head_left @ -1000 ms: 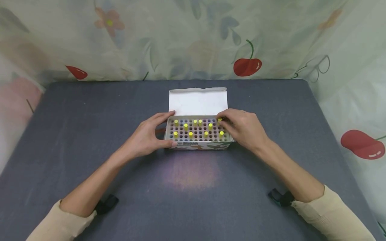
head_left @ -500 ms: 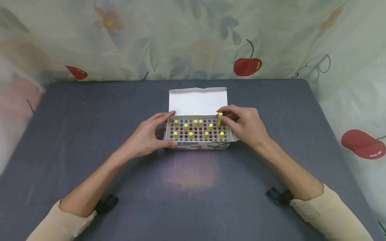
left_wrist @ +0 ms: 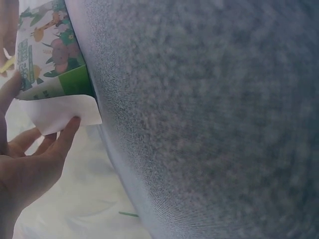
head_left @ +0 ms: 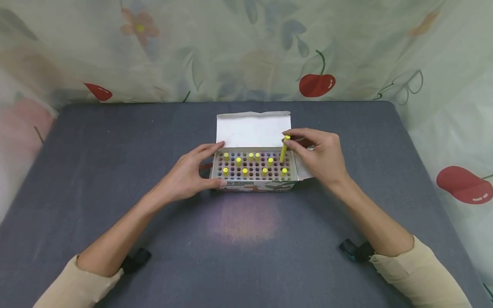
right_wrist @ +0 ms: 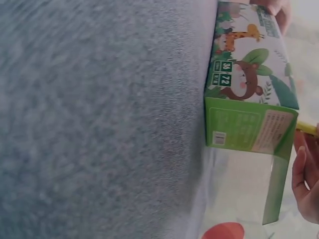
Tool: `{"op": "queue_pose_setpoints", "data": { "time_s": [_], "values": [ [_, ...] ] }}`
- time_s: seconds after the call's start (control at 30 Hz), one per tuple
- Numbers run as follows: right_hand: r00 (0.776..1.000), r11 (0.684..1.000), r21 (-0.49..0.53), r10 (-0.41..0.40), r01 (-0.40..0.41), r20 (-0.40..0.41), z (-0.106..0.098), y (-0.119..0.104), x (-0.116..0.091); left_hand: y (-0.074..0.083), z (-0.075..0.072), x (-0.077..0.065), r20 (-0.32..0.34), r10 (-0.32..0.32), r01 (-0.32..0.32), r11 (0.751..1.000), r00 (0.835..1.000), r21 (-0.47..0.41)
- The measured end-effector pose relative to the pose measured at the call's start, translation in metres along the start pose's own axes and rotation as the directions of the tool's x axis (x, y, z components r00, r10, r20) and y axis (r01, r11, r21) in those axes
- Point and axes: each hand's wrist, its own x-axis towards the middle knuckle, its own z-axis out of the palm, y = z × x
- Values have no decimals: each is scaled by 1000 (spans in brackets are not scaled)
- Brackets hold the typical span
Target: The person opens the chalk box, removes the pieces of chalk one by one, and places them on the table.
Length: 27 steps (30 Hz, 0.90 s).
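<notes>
Right hand [head_left: 321, 155] pinches a pen [head_left: 284, 151], tilted over the box's [head_left: 262, 187] right side; left hand [head_left: 188, 174] grips its left end. Straighter should snag less.

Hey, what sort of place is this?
Likely a makeshift tabletop workspace, perhaps at home: a blue-gray table, cherry-printed sheeting on three sides, and an open animal-print box of yellow sticks.

Dark grey table [head_left: 246, 273] before a printed pale curtain [head_left: 173, 55].
A pinkish glow [head_left: 244, 219] lies on the table's near half; the curtain shows an orange flower [head_left: 140, 28] far left, a red cherry [head_left: 317, 85] right of centre along the far side, and a larger red fruit [head_left: 464, 185] at right.
</notes>
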Motion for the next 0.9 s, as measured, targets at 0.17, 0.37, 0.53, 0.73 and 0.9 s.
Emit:
{"op": "queue_pose_setpoints", "data": {
  "time_s": [0.17, 0.37, 0.53, 0.73, 0.9],
  "values": [
    [998, 996, 63, 57, -58, 18, -2, -4, 0, 0, 1, 1, -4, 9, -9, 1000, 1000, -5],
    [990, 976, 167, 128, -136, 62, -1, -13, -4, 0, 3, 1, 2, 9, -9, 1000, 1000, 0],
    [981, 953, 244, 156, -180, 115, 2, -23, -8, 1, 3, 1, 8, -6, 6, 1000, 1000, 2],
    [963, 923, 294, 199, -247, 184, 9, -31, -11, 2, 1, 0, 13, -18, 18, 1000, 1000, -2],
    [939, 889, 328, 251, -320, 237, 14, -37, -13, 1, 0, 0, 15, -20, 20, 1000, 1000, 0]
  ]
}}
